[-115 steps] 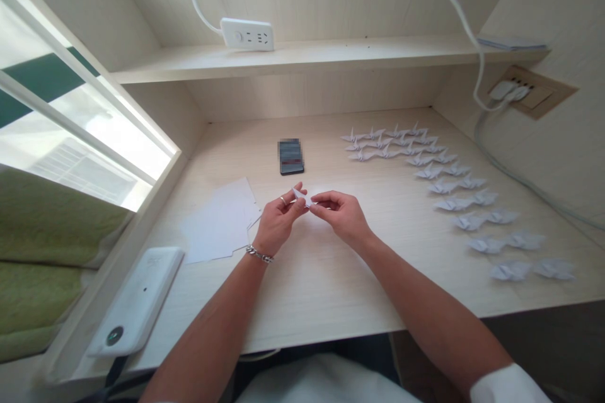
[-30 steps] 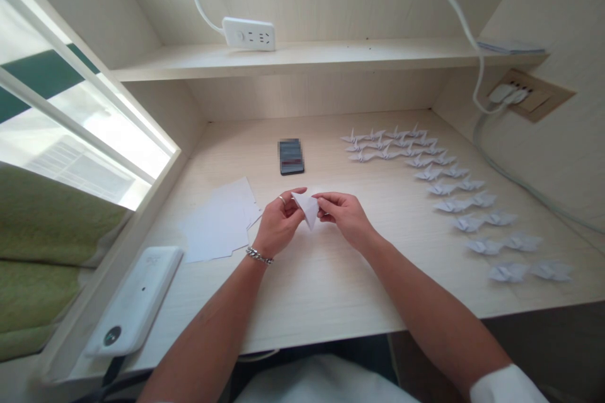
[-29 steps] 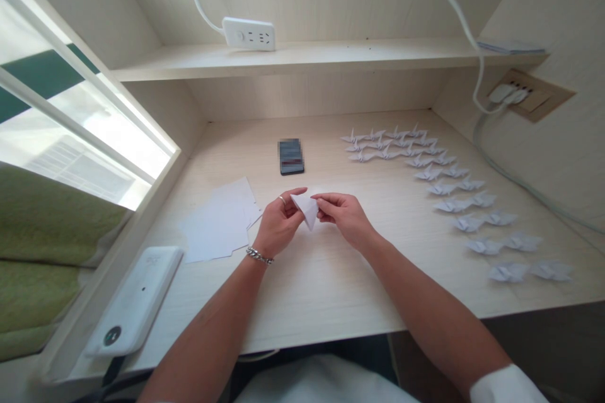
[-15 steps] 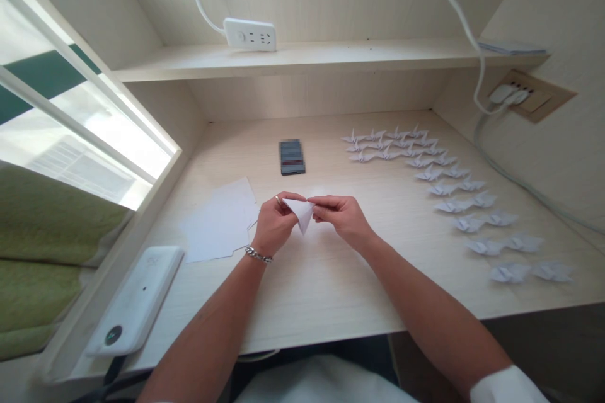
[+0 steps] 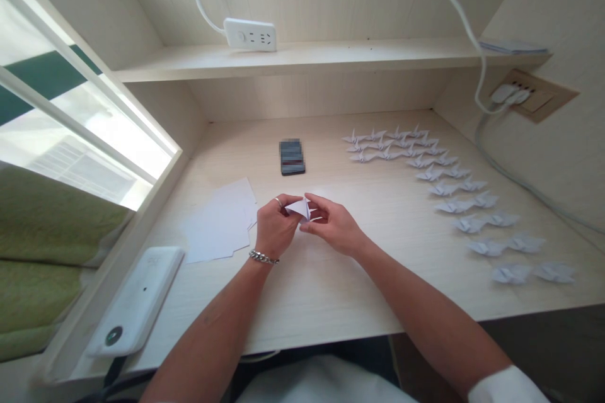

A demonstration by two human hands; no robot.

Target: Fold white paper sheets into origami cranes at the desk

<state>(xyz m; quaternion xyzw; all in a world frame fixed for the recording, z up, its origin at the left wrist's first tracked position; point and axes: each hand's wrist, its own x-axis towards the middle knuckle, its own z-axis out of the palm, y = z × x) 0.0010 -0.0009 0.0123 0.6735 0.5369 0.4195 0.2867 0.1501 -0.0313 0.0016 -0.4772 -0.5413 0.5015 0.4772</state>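
Note:
A small folded piece of white paper (image 5: 299,207) is held above the middle of the desk. My left hand (image 5: 276,223), with a ring and a chain bracelet, is closed on its left side. From the right, my right hand (image 5: 333,221) has its thumb and fingertips at the paper's right edge, with the thumb below and the index finger above. Just left of my left hand lie loose sheets of white paper (image 5: 215,227). Several rows of folded paper cranes (image 5: 466,204) stand along the right side of the desk.
A phone (image 5: 292,157) lies beyond my hands. A white device (image 5: 137,302) rests at the desk's left edge. On the shelf (image 5: 321,56) above stands a power strip (image 5: 249,34). Cables run down the right wall to a socket (image 5: 534,96).
The folded paper has turned between my hands and shows a different side. My right hand has shifted slightly left, its thumb and index finger now spread apart along the paper's edge.

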